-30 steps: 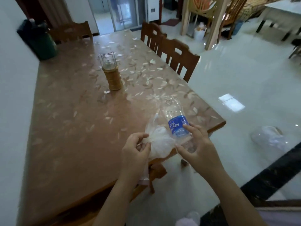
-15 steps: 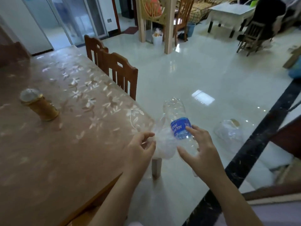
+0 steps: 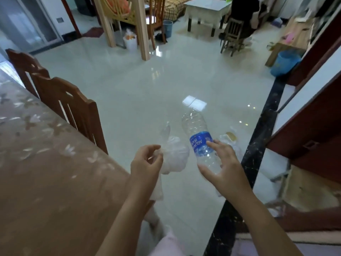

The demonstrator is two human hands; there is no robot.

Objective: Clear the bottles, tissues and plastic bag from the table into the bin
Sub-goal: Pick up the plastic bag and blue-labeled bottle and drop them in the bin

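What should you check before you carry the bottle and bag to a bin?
1. Bottle held by the right hand: ok, fingers wrap it.
2. Bag pinched in the left hand: ok.
3. Bottle capped: cannot tell, the hand hides that end.
4. Bin in sight: ok, a blue bin stands far right on the floor.
5. Floor on the way bare: not ok, clear plastic lies ahead.
6. Table fully cleared: cannot tell, partly out of view.
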